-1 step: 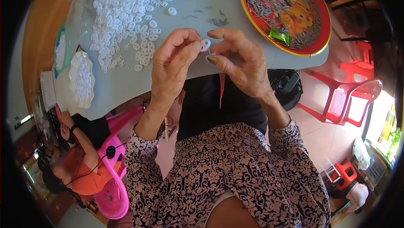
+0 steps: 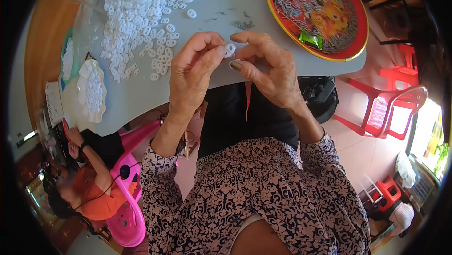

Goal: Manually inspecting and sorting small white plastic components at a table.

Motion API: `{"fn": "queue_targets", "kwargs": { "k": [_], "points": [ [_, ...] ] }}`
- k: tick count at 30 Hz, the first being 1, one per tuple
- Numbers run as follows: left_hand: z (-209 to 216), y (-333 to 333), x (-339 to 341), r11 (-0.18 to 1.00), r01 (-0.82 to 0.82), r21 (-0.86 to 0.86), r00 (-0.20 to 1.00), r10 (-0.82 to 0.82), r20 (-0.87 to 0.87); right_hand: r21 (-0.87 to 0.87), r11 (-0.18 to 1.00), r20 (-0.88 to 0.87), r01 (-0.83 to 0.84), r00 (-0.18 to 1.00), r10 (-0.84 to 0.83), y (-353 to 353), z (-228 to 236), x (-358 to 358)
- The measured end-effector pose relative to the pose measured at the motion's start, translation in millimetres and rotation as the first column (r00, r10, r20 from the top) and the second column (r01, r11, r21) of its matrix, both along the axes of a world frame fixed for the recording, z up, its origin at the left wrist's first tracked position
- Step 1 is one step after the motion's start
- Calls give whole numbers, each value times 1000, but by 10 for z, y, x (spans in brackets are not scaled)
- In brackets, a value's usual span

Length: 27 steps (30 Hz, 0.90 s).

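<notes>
Nothing has shifted since the earlier frame: our left hand (image 2: 195, 73) and right hand (image 2: 266, 69) are still raised together over the near edge of the grey table (image 2: 263, 19), both pinching one small white plastic ring (image 2: 230, 49) between their fingertips. To work it well, we judge the grip should stay light and the ring square to the fingers. The heap of white plastic rings (image 2: 141, 10) lies far left, the round red tray (image 2: 316, 12) far right.

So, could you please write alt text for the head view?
Both hands, left hand and right hand, pinch a small white plastic ring above a grey table. A pile of white rings lies left; a red round tray lies right.
</notes>
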State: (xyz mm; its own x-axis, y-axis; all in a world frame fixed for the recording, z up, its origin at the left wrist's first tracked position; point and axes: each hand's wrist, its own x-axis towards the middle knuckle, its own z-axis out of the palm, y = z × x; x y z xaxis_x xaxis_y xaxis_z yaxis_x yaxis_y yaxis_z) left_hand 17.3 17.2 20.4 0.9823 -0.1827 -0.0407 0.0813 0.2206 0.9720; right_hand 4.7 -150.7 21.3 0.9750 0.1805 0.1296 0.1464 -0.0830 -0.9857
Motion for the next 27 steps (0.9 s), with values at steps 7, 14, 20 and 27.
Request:
{"fn": "queue_targets", "kwargs": {
  "k": [7,14,20,27],
  "points": [
    [17,-58,84,977,75,200,989,-98,108,27,1000,32,9,999,-10,-79,-98,-11],
    [-103,-90,190,991,67,119,989,-81,123,17,998,35,55,998,-56,-86,-70,48],
    [-73,-20,200,726,-286,625,796,-184,577,-19,991,114,132,985,-129,-138,-123,68],
    [-135,111,122,493,-431,755,710,-331,622,36,996,106,78,991,-81,-116,-161,51]
  ]
}}
